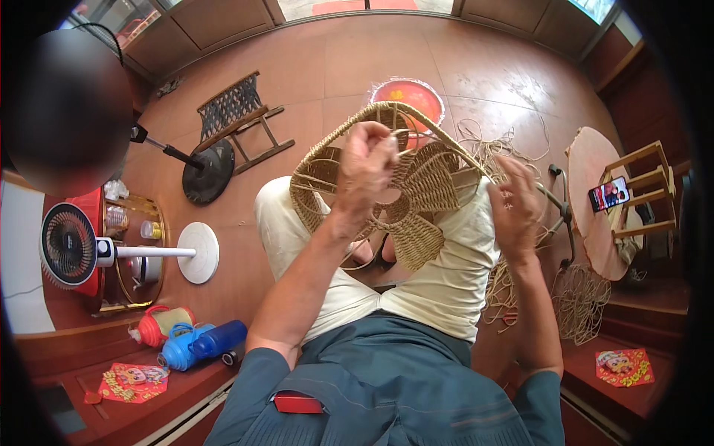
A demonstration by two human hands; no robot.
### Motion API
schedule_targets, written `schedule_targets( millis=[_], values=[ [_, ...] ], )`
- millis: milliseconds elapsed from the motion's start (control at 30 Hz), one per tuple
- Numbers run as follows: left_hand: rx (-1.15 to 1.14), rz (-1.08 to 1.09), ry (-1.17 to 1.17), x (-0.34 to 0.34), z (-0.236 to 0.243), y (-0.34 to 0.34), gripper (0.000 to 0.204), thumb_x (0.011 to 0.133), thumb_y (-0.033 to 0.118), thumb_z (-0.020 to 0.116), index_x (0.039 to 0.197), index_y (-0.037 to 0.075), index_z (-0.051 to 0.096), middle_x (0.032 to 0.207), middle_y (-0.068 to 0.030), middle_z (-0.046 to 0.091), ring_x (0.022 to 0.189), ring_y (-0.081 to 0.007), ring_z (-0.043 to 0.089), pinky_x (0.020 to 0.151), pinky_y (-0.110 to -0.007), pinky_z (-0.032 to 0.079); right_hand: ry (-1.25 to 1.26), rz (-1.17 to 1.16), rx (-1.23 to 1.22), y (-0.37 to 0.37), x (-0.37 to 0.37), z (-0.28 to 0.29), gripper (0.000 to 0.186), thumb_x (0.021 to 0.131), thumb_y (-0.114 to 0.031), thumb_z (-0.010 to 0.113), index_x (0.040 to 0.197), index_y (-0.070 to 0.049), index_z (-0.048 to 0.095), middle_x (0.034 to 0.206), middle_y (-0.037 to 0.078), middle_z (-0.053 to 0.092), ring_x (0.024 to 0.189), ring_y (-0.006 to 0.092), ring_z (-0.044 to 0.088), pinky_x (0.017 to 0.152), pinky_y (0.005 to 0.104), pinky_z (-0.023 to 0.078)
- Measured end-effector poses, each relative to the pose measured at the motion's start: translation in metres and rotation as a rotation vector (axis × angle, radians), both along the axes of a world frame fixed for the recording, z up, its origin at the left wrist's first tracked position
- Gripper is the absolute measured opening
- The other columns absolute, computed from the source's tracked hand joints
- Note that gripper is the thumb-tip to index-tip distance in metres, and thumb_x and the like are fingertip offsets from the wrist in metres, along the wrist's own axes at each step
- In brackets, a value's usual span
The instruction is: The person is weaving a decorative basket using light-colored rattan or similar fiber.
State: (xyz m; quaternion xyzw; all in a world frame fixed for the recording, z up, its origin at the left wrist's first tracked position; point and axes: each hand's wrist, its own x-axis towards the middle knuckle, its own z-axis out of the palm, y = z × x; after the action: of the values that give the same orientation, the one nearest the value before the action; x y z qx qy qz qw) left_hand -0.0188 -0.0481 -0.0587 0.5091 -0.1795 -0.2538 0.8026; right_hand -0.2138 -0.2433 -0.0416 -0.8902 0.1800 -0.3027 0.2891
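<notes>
A woven straw piece (428, 182) rests on my lap. It has a thick, rounded-square braided rim and petal-like panels around a small ring in the middle. My left hand (366, 167) is over its upper left part, fingers pinched on a pale straw cord (403, 132) near the rim. To the right of the rim, above my knee, is my right hand (515, 204). Its fingers look stretched out and slightly blurred, and I see nothing clearly held in them. The left hand and forearm hide part of the weave.
Loose cord (494, 149) lies heaped on the floor at right, beyond a red basin (416, 97). A round wooden table (591, 215) bears a small wooden rack and a phone (609, 194). At left stand a folding stool (238, 111), a fan (68, 244) and several flasks (178, 346).
</notes>
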Motion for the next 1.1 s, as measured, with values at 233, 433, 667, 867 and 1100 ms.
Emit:
schedule_targets(
  millis=[233, 433, 667, 867, 1100],
  values=[
    [0.166, 0.007, -0.081, 0.017, 0.003, 0.054, 0.025, 0.111, 0.014, 0.063, 0.132, 0.003, 0.054, 0.082, 0.0019, 0.062, 0.067, -0.0032, 0.052, 0.058, -0.019, 0.041, -0.15, 0.265, -0.151, 0.074, 0.076, -0.023, 0.047, 0.092, 0.001, 0.073, 0.137, -0.01, 0.07, 0.128, 0.015, 0.07, 0.111, 0.0322, 0.071, 0.095, 0.0417, 0.059],
    [0.233, 0.037, -0.193, 0.043, 0.019, 0.068, 0.031, 0.111, 0.02, 0.064, 0.136, 0.003, 0.056, 0.09, -0.0005, 0.067, 0.076, -0.0047, 0.059, 0.066, -0.017, 0.048, -0.086, 0.231, -0.318, 0.088, 0.094, -0.035, 0.045, 0.094, -0.01, 0.069, 0.139, -0.009, 0.068, 0.13, 0.012, 0.068, 0.112, 0.0332, 0.068, 0.097, 0.0445, 0.056],
    [0.192, -0.04, -0.437, 0.062, 0.053, 0.014, 0.024, 0.113, 0.012, 0.056, 0.132, -0.003, 0.059, 0.108, -0.0116, 0.074, 0.1, -0.0181, 0.073, 0.095, -0.032, 0.061, 0.077, 0.2, -0.497, 0.104, 0.09, -0.041, 0.081, 0.089, -0.03, 0.075, 0.158, 0.003, 0.048, 0.147, 0.02, 0.055, 0.111, 0.0307, 0.062, 0.095, 0.0422, 0.05],
    [0.32, -0.04, -0.541, 0.057, 0.051, 0.0, 0.022, 0.113, 0.014, 0.056, 0.127, -0.003, 0.061, 0.106, -0.0111, 0.074, 0.099, -0.0182, 0.073, 0.093, -0.034, 0.062, 0.172, 0.199, -0.476, 0.107, 0.093, -0.032, 0.085, 0.088, -0.033, 0.077, 0.158, 0.005, 0.047, 0.144, 0.022, 0.055, 0.113, 0.0328, 0.061, 0.096, 0.0438, 0.049],
    [0.766, 0.284, -0.899, 0.009, 0.034, 0.019, 0.017, 0.11, 0.017, 0.059, 0.115, 0.002, 0.053, 0.099, -0.0229, 0.071, 0.089, -0.0398, 0.075, 0.077, -0.049, 0.058, 0.091, 0.241, -0.323, 0.101, 0.095, -0.033, 0.072, 0.088, -0.027, 0.078, 0.15, -0.001, 0.052, 0.139, 0.021, 0.056, 0.111, 0.0349, 0.062, 0.095, 0.0466, 0.051]
  ],
)
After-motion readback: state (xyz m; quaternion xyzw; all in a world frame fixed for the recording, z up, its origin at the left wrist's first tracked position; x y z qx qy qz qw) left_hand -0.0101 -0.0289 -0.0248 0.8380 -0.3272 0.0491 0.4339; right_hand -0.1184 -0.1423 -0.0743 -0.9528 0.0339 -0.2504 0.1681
